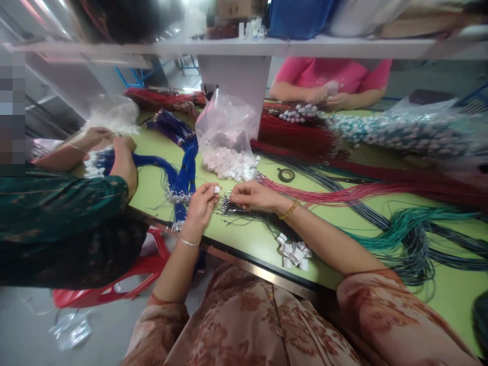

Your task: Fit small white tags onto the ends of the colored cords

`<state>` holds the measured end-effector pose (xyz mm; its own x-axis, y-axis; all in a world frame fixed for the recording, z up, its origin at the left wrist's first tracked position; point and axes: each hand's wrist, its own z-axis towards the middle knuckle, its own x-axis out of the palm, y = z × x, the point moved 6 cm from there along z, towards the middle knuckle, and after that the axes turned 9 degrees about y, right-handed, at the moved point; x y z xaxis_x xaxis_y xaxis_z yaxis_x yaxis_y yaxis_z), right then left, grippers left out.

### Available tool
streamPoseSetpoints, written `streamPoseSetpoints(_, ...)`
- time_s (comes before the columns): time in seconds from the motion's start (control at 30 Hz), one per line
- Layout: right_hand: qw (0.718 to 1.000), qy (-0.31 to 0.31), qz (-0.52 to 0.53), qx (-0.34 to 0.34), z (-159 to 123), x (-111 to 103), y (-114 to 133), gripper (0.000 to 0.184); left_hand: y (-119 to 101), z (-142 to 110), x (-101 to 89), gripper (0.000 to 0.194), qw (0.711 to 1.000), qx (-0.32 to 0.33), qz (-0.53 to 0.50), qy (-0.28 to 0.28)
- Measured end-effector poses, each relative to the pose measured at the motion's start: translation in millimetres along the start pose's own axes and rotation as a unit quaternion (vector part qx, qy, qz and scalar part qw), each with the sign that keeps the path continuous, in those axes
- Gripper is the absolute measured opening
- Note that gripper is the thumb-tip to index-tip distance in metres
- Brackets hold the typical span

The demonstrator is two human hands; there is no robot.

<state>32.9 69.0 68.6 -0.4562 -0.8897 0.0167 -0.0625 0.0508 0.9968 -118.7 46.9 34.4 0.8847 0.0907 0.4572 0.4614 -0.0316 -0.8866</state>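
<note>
Connector (217, 189): small white piece, raised over the table (247, 241) and pinched at the left fingertips; its long axis is too small to read.
Left hand (203, 203): fingers narrowed on the connector, wrist toward the near edge.
Right hand (249, 195): fingers drawn close together over the wire tips; whether they grip a wire cannot be told.
Wire tips (227, 207): bunched at the right fingers, ends to the left; the dark wires trail right, under the right forearm.
Alignment: connector lies left of the right fingers, across a narrow gap; the left hand is nearer to the connector, the right hand to the wire tips.
Clear bag (229, 129): stands on the far side of both hands, white pieces inside.
Loose white pieces (293, 253): grouped at the near edge, right of both hands.
Blue wires (187, 168): bundled left of the clear bag.
Tape roll (285, 175): far and right of the right hand.
</note>
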Motion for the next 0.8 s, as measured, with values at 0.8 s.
streamPoseSetpoints(0.8,0.937,-0.259,-0.235,-0.026,-33.3,-26.1,-9.0,0.034,31.6,-20.1,57.9,0.029,0.99,0.034,0.13,0.035)
